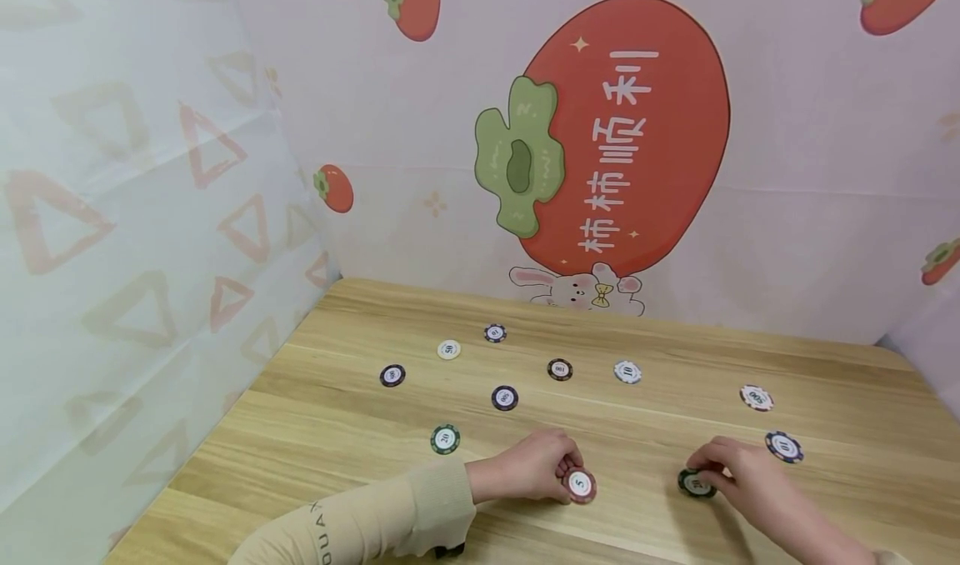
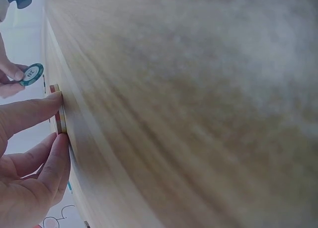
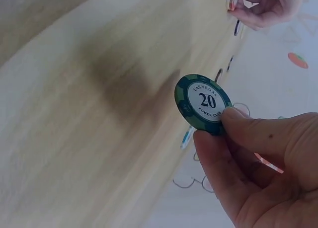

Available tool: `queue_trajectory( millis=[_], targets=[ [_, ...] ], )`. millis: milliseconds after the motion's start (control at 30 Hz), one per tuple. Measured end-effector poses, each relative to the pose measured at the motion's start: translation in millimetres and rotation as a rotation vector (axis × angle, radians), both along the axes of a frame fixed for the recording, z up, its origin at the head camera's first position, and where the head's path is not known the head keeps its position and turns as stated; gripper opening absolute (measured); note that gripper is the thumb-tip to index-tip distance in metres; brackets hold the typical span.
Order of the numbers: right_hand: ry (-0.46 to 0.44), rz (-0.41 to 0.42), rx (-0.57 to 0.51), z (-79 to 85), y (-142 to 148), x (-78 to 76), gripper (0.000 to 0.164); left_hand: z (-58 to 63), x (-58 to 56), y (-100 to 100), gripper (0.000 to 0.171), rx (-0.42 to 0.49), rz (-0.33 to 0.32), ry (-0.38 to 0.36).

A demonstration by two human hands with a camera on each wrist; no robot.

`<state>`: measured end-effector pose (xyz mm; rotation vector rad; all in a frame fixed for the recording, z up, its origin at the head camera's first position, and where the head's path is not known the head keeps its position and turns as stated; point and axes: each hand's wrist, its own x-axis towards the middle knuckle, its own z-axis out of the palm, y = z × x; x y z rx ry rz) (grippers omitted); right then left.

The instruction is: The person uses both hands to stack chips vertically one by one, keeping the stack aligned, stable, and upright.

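Observation:
Close over the table's near part, my left hand (image 1: 525, 467) pinches the edge of a red poker chip (image 1: 581, 485) marked 5. Edge-on in the left wrist view, red and yellowish bands of the chip (image 2: 60, 119) show between thumb and fingers, low over the wood. To the right, my right hand (image 1: 753, 483) holds a green poker chip (image 1: 694, 483) marked 20 by its rim. The right wrist view shows that green chip (image 3: 202, 103) tilted and raised off the table, between thumb and fingertips. A blue chip (image 1: 784, 447) marked 10 lies just beyond the right hand.
Several more chips lie flat and spread over the wooden table (image 1: 315, 432): a green one (image 1: 446, 439) beyond the left forearm, dark ones (image 1: 505, 398) at centre-left, a pale one (image 1: 627, 372), and a red-and-white one (image 1: 757, 397) at right. Printed cloth (image 1: 420, 248) hangs behind the table.

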<state>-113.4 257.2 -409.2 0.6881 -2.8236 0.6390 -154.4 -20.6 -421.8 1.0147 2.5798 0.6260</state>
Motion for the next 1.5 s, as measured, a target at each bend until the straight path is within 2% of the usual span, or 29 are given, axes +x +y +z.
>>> queue_trajectory(
  millis=[167,500,700,867,1167,1500],
  targets=[
    [0.058,0.023,-0.060,-5.3,-9,-1.6,0.026,0.0,0.0,0,0.034,0.000,-0.001,0.006],
    [-0.028,0.005,-0.120,-6.2,-24,-1.9,0.019,-1.8,-0.3,0,0.034,-0.001,0.004,-0.005],
    [-0.094,0.022,-0.165,-7.5,-29,-3.1,0.015,-1.3,-0.3,1,0.034,-0.007,0.004,-0.017],
    [-0.201,0.052,-0.258,-6.9,-35,-5.0,0.010,0.6,0.0,1,0.034,-0.008,0.004,-0.026],
    [-0.497,0.019,-0.465,-8.9,-48,-9.0,0.018,0.8,-0.6,1,0.033,-0.003,0.000,-0.020],
    [-0.622,-0.011,-0.591,-18.4,-56,-9.3,0.022,1.6,-0.4,0,0.033,-0.002,0.000,-0.018]
  ],
)
